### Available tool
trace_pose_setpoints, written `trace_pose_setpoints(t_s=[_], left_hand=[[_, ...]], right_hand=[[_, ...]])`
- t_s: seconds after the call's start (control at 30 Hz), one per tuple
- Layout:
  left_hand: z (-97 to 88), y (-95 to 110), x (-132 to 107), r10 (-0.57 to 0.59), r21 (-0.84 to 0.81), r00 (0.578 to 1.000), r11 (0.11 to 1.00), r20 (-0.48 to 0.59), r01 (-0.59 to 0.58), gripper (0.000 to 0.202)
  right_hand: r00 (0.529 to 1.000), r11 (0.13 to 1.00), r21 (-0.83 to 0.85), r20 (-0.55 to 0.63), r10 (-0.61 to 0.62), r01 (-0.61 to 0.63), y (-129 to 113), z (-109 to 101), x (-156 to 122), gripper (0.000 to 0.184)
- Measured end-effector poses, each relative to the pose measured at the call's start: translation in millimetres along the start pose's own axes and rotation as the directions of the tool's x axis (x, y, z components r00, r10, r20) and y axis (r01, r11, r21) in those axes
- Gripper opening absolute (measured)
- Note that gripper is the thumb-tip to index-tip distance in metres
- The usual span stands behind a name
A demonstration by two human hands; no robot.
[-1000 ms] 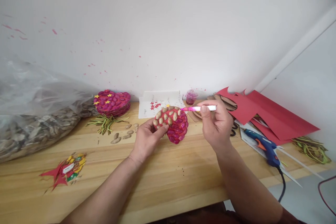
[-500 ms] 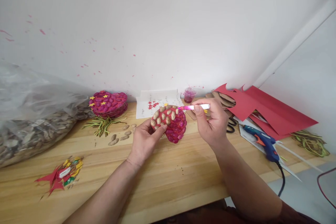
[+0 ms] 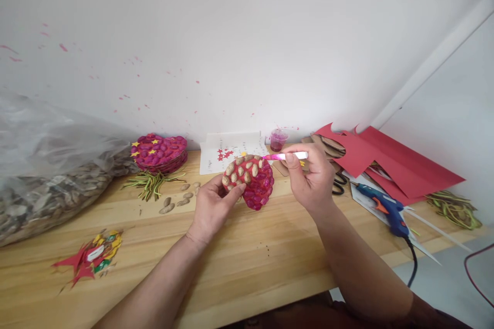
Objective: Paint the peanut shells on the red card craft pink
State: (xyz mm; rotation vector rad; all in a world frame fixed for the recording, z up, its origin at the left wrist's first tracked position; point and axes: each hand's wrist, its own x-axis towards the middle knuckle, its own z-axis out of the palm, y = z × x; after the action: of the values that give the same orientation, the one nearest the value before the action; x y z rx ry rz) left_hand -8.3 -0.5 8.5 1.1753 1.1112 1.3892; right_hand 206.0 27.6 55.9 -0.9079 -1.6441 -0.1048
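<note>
My left hand (image 3: 214, 203) grips the lower left edge of a round red disc covered with peanuts (image 3: 248, 180), thumb on its face. The peanuts on the right part are magenta and glossy, those on the left plain tan. Between the thumb and fingers of my right hand (image 3: 311, 175) is a white-handled paintbrush (image 3: 287, 157). Its magenta tip touches the disc's upper right edge. Loose peanuts (image 3: 185, 198) lie on the table left of my left hand. Behind the disc, a clear cup of magenta paint (image 3: 278, 140) stands near the wall.
At the left are a plastic bag of peanuts (image 3: 50, 195) and a stack of magenta peanut discs (image 3: 160, 151) with yellow stars. Red paper (image 3: 401, 159), black-handled scissors (image 3: 339, 183) and a blue glue gun (image 3: 386, 208) with a cord lie right. Paper scraps (image 3: 90, 257) lie front left.
Almost nothing differs. The disc and the brush are practically where they were, with the brush tip still at the disc's upper right edge; the view has shifted very slightly.
</note>
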Motion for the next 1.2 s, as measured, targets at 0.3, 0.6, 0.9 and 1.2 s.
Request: trace_pose_setpoints(t_s=[0.3, 0.6, 0.9, 1.2], left_hand=[[0.9, 4.8, -0.6, 0.017, 0.038, 1.0, 0.999, -0.019, -0.016, 0.028], [0.0, 3.7, -0.2, 0.015, 0.038, 0.999, 0.999, -0.03, -0.014, 0.03], [-0.3, 2.1, -0.6, 0.004, 0.053, 0.999, 0.999, -0.035, -0.002, 0.03], [-0.4, 3.5, -1.5, -0.006, 0.056, 1.0, 0.998, -0.03, 0.007, 0.033]], right_hand=[[0.997, 0.999, -0.001, 0.049, -0.054, 0.054, -2.5, -0.5, -0.5, 0.007], [0.984, 0.991, 0.001, 0.116, -0.132, 0.133, -4.1, -1.3, 0.8, 0.007], [0.978, 0.988, -0.017, 0.145, -0.152, 0.156, -6.9, -1.8, 1.8, 0.009], [0.978, 0.987, -0.032, 0.139, -0.153, 0.159, -6.5, -2.6, 1.5, 0.007]])
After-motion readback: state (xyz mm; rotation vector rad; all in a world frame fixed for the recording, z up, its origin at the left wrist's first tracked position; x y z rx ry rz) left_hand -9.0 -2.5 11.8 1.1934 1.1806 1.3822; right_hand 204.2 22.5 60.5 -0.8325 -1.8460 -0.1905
